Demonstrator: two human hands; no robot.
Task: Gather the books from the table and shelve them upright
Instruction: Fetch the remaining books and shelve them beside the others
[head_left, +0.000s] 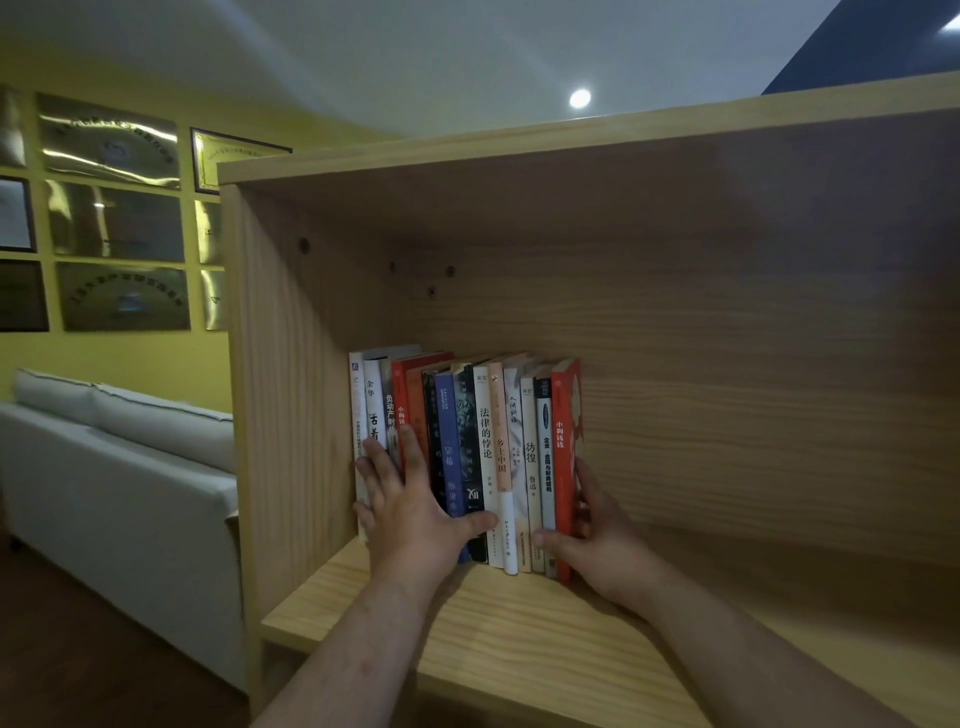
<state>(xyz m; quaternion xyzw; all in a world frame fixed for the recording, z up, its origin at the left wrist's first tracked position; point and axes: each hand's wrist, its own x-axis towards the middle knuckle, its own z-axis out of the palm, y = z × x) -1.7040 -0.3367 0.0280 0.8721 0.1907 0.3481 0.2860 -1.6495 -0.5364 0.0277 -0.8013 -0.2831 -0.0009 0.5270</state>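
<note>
I'm squaring up the row of upright mixed-colour paperback books (488, 447) on the pale wooden shelf (467, 623), left hand (410, 499) pressing the spines with straight, spread fingers, right hand (597, 535) with fingers clamped round the red end book (563, 441), so I'm thinking squeeze evenly inward, no leaning.

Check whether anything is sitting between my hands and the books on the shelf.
Nothing visible. The left hand presses flat on the spines of the row of books, and the right hand grips the red book at the row's right end.
</note>
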